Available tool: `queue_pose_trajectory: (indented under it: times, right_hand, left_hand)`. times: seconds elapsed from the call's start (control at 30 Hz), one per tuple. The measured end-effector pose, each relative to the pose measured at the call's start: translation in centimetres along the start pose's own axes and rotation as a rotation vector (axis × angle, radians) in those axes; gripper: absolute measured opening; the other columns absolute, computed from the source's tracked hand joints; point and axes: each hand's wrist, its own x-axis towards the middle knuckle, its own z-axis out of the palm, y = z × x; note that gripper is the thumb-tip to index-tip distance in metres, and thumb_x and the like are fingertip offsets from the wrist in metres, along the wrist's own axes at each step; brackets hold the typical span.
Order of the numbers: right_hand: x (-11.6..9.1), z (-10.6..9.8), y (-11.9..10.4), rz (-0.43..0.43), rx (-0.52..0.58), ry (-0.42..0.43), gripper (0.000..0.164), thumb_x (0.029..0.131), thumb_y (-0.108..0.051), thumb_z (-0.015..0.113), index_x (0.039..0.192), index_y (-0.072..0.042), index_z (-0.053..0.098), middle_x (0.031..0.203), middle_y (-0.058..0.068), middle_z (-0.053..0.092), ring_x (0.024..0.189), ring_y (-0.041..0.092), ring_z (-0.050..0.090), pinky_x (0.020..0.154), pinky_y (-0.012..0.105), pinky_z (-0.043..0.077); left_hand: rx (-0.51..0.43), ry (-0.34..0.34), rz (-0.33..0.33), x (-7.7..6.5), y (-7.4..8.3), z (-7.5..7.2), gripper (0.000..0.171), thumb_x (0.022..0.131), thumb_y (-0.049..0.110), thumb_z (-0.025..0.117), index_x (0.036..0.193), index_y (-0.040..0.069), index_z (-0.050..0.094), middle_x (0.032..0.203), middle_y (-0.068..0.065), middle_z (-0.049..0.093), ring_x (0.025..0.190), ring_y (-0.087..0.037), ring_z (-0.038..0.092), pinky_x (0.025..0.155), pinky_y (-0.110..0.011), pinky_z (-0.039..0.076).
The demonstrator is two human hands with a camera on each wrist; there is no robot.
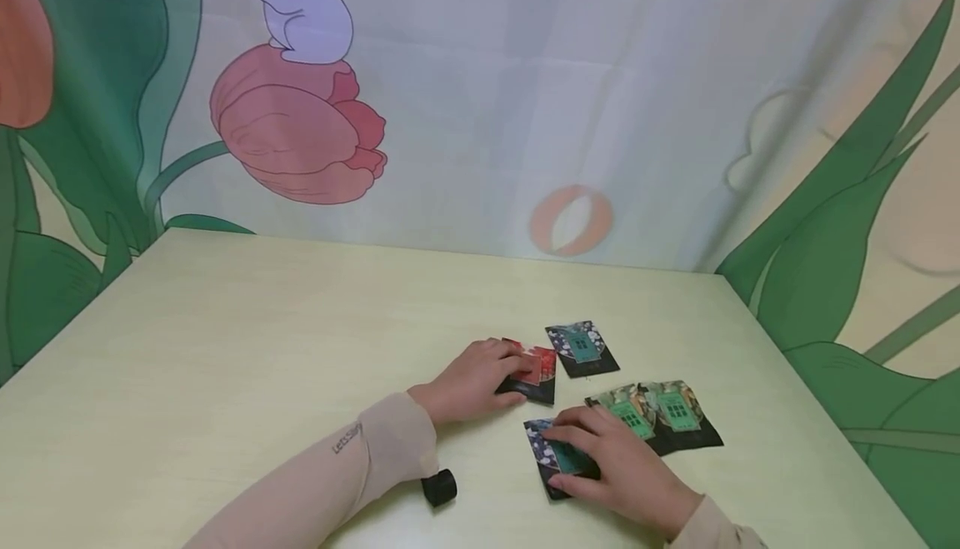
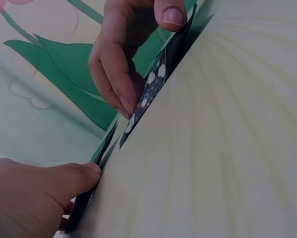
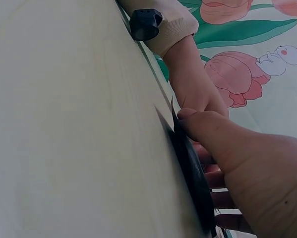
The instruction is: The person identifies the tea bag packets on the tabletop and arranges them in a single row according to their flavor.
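In the head view my left hand holds a red-and-black sachet near the middle of the table, thumb at its near edge and fingers over its top. My right hand grips a blue-flowered sachet with a teal label, closer to me. Its thumb lies at the near edge and its bent fingers at the far side. In the right wrist view, a dark sachet edge shows between that thumb and fingers. The left wrist view shows the left thumb against its sachet; the fingertips are mostly hidden.
Another blue-flowered sachet lies beyond the hands. Two green-labelled sachets sit side by side at the right, partly behind the right hand. A black cylindrical object is by the left sleeve. A printed curtain hangs behind the table.
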Motion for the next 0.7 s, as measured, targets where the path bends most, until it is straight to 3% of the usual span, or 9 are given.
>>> queue_pose_trajectory:
  times: [0.7]
  right_hand:
    - [0.15,-0.03,0.05,0.035,0.035,-0.037,0.058,0.084,-0.070,0.051,0.122,-0.028,0.065,0.123,-0.009,0.057,0.114,0.013,0.051,0.096,0.043,0.049]
  left_hand:
    - [0.015,-0.012,-0.024,-0.83,-0.44,-0.52,0.047,0.093,0.044,0.060,0.134,0.022,0.056,0.137,-0.004,0.054,0.129,-0.023,0.048,0.111,-0.042,0.035]
